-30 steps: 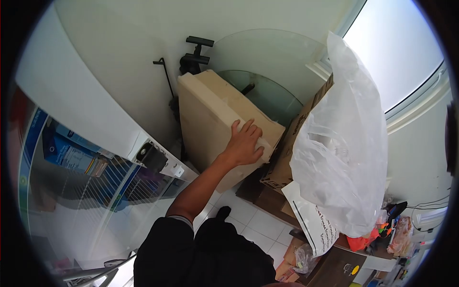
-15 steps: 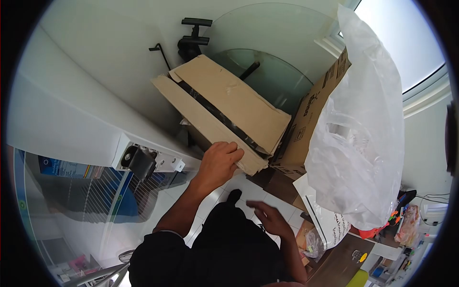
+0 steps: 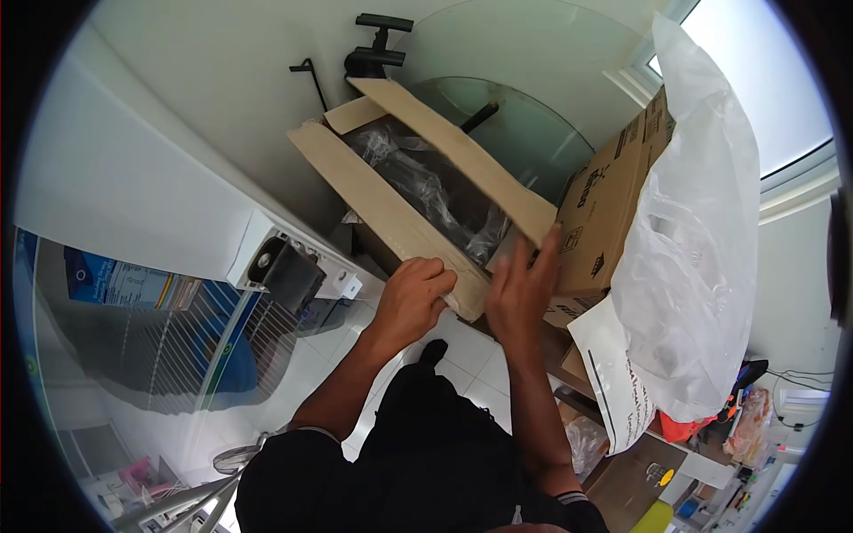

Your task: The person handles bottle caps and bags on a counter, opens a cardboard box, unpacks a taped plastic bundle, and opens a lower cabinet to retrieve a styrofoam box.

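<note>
A brown cardboard box [image 3: 404,235] stands before me with its top flaps raised. Crumpled clear plastic [image 3: 413,182] shows inside; what lies beneath it is hard to make out. My left hand [image 3: 413,298] is closed on the near flap at its right end. My right hand [image 3: 524,289], slightly blurred, has its fingers stretched apart at the right end of the far flap [image 3: 471,160], seemingly touching it.
A larger printed carton [image 3: 600,209] stands right of the box, with a white plastic bag [image 3: 689,284] beside it. Round glass panels [image 3: 533,142] lean behind. An open fridge door [image 3: 142,204] is at left.
The far flap has swung up, uncovering the plastic inside the box. My right hand has risen from beside my body to that flap. My left hand keeps its hold.
</note>
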`<state>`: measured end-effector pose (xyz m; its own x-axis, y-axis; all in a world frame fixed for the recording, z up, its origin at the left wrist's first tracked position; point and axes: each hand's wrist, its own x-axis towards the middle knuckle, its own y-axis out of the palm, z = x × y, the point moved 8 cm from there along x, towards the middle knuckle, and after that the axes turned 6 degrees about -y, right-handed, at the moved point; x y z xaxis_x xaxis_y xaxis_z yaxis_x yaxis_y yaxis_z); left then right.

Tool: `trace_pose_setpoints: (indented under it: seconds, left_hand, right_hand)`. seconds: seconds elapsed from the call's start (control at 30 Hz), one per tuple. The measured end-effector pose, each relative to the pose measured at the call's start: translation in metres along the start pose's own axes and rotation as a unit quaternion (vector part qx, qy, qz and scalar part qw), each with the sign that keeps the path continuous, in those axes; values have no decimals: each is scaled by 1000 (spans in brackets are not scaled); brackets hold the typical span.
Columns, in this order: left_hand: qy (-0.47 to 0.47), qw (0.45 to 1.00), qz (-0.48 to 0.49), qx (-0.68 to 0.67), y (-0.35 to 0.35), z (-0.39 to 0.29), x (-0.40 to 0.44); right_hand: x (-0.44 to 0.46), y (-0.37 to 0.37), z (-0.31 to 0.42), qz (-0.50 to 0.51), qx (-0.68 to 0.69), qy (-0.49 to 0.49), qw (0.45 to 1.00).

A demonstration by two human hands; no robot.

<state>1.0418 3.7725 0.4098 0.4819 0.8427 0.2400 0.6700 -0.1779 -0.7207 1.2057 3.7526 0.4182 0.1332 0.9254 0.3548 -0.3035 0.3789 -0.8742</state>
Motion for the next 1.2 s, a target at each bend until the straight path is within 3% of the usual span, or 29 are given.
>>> trace_pose_setpoints:
  seconds: [0.3,0.6,1.2]
  left_hand:
    - [-2,999,44,20,-8,-4,-14]
    - [-23,984,160,69,-17,-18,-23]
    - [-10,984,162,70,-20,-30,-15]
  right_hand:
    - [42,-21,-10,-106,75,49,990]
    - [32,-18,-5,-98,102,24,990]
    - [24,-20,-14,-116,141,25,983]
